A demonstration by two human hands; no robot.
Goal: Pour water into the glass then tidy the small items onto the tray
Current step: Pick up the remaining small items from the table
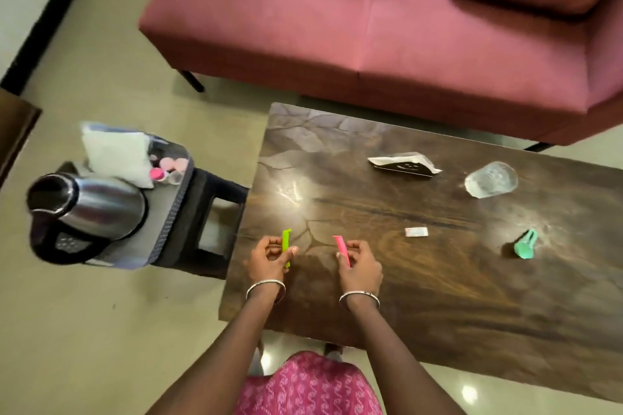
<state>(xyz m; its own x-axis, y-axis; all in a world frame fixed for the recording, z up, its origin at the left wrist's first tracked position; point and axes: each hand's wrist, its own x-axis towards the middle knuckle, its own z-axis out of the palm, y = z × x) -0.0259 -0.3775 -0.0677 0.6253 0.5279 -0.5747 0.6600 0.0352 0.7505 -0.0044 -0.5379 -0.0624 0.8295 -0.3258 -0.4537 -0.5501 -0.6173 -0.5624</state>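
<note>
Head view: hands (268,261) (359,266) pinch green clip (287,246), pink clip (340,248).

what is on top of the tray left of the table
The tray holds a steel kettle, a white pouch and some small pink things. The pouch and kettle cover part of the tray, so whatever lies behind or under them cannot be seen.
</note>
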